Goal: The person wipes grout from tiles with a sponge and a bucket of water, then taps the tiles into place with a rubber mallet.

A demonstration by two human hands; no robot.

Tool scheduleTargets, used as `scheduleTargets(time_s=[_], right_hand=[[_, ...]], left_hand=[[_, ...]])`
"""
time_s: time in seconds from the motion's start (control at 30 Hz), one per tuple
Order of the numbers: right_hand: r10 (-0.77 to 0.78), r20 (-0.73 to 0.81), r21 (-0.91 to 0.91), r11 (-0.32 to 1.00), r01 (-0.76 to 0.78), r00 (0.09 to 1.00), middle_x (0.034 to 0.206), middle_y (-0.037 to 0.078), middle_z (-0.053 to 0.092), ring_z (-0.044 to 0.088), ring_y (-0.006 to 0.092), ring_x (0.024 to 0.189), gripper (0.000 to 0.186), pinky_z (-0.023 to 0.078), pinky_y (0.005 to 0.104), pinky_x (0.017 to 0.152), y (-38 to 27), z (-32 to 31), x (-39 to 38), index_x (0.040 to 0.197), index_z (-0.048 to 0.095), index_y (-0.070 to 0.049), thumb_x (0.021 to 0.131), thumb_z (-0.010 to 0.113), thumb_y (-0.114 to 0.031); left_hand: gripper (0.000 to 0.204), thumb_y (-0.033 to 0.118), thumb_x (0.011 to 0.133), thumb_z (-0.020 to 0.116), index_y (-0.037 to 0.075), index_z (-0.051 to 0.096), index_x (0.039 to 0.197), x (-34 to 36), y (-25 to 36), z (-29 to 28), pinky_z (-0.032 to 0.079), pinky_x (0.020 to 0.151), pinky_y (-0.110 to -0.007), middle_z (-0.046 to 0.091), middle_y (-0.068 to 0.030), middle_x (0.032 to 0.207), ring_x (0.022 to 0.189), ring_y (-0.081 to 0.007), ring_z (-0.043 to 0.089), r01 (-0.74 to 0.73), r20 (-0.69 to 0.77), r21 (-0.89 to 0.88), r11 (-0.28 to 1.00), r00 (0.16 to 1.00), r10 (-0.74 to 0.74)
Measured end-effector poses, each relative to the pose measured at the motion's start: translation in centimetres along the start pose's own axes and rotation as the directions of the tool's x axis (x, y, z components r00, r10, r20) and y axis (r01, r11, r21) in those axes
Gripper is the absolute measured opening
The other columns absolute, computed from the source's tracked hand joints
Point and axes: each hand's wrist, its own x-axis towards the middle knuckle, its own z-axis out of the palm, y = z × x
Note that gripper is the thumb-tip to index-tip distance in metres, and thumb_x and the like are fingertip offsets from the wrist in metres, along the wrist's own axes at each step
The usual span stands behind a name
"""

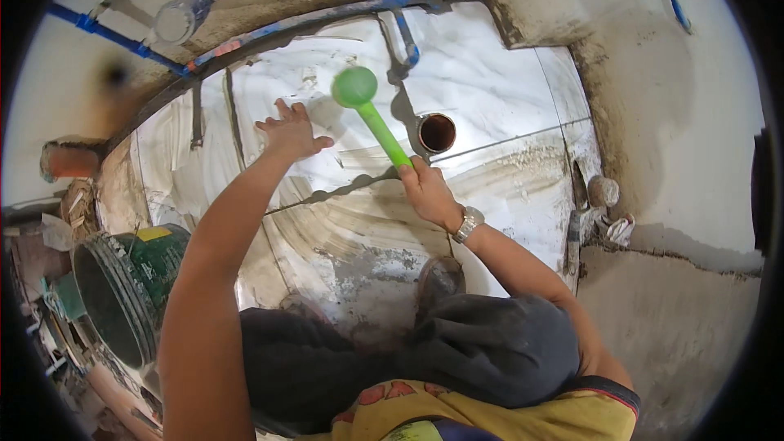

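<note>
Marble-patterned white floor tiles (490, 57), smeared with grey mortar, lie in front of me. My right hand (429, 194) is wrapped round the handle of a green rubber mallet (379, 131), whose round head is held over the tiles, farther left. Whether that head touches the surface I cannot tell. Left of it, my left hand (290, 131) is spread out flat on or just over a tile, fingers apart and holding nothing. Near the mallet handle, a round brown drain pipe opening (437, 133) sits in a hole through the tiles.
A green bucket (122, 294) lies tipped at my left. Blue water pipes (327, 12) run along the far wall, and one blue elbow (408, 45) reaches the tiles. Rubble and a crumpled wrapper (621, 230) lie along the right edge. My shoes (441, 278) are on the dirty near area.
</note>
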Motion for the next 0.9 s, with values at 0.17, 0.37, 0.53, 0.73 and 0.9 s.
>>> scheduleTargets(time_s=[0.17,0.37,0.53,0.73,0.9], right_hand=[[0.039,0.105,-0.112,0.993,-0.027,0.994,0.103,0.031,0.069,0.064,0.0507,0.1,0.047,0.051,0.0554,0.085,3.3,1.0,1.9,0.116,0.063,0.0,0.105,0.047,-0.043],[-0.379,0.189,-0.247,0.874,0.418,0.906,0.097,0.03,0.069,0.069,0.0427,0.089,0.044,0.054,0.0509,0.071,1.6,-1.5,0.2,0.118,0.063,-0.001,0.105,0.049,-0.04],[-0.202,0.194,-0.106,0.968,0.225,0.96,0.075,0.02,0.07,0.068,0.0384,0.066,0.041,0.052,0.0488,0.059,-1.7,-4.1,0.0,0.122,0.061,-0.002,0.106,0.049,-0.037],[0.126,0.079,0.151,0.979,-0.137,0.989,0.072,0.022,0.067,0.066,0.042,0.064,0.042,0.051,0.0493,0.058,-6.7,-1.6,-1.6,0.109,0.065,-0.002,0.106,0.048,-0.041],[-0.018,0.118,-0.092,0.995,0.029,0.993,0.075,0.019,0.069,0.069,0.0345,0.068,0.036,0.054,0.0449,0.063,-0.6,0.1,-1.0,0.111,0.064,-0.002,0.104,0.05,-0.034]], left_hand=[[0.12,0.075,0.077,0.071,0.0,0.025,0.159,0.4,-1.2,0.5,0.025,0.111,-0.076,0.015,-0.0356,0.165,0.141,-0.0569,0.04,-0.053,-0.054,-0.001,0.999,0.997,0.053],[0.117,0.07,0.075,0.074,-0.001,0.03,0.156,1.1,-2.3,1.1,0.023,0.112,-0.077,0.021,-0.038,0.162,0.143,-0.0555,0.038,-0.186,-0.096,-0.005,0.983,0.978,0.184],[0.112,0.064,0.075,0.077,0.001,0.031,0.156,-0.2,-2.9,0.7,0.022,0.113,-0.076,0.025,-0.035,0.162,0.14,-0.0539,0.043,-0.219,-0.08,0.06,0.974,0.971,0.224],[0.106,0.06,0.075,0.079,0.004,0.034,0.153,0.0,-4.4,2.5,0.02,0.117,-0.071,0.029,-0.0319,0.161,0.133,-0.0529,0.052,-0.19,-0.212,0.027,0.981,0.958,0.191],[0.099,0.055,0.078,0.08,0.004,0.036,0.15,-0.1,-3.3,1.4,0.022,0.116,-0.071,0.03,-0.0316,0.16,0.132,-0.0509,0.054,-0.223,-0.139,0.052,0.973,0.963,0.229]])
